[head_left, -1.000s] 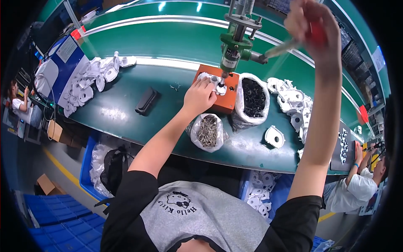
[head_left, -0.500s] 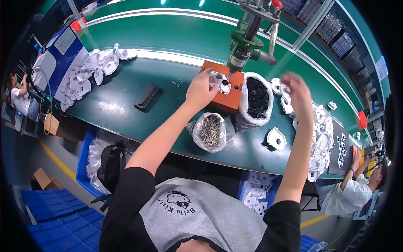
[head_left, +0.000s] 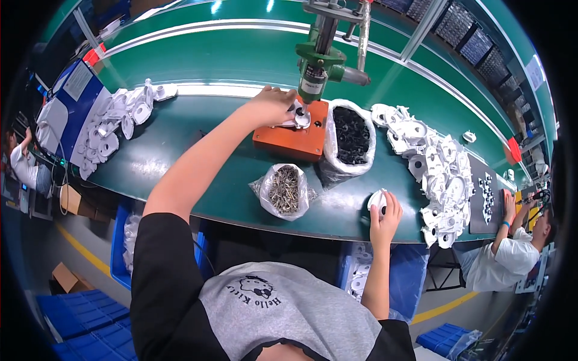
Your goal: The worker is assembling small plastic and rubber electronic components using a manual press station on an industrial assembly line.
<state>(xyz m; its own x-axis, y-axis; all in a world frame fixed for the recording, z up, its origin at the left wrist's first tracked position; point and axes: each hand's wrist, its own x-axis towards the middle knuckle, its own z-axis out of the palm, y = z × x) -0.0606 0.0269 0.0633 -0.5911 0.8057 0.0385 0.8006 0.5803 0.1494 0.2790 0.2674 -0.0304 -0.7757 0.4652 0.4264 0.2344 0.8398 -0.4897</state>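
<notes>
My left hand (head_left: 272, 106) reaches to the orange block (head_left: 289, 143), its fingers closed on a white plastic part (head_left: 303, 120) that lies on top. Directly above that part stands the green drill-press-like machine (head_left: 313, 78), its tip down at the part. Some of my left fingers are hidden behind the hand. Toward the table's front edge on the right, my right hand (head_left: 386, 221) grips a second white plastic part (head_left: 376, 201) between thumb and fingers.
A bag of black parts (head_left: 351, 137) stands beside the block; a bag of metal pins or screws (head_left: 284, 191) sits nearer me. White parts are heaped at right (head_left: 444, 180) and left (head_left: 108, 123). A co-worker (head_left: 506, 259) is at the far right.
My right hand has come down from the upper right and taken hold of the loose white part on the table. My left hand stays at the orange block. The whole view has shifted.
</notes>
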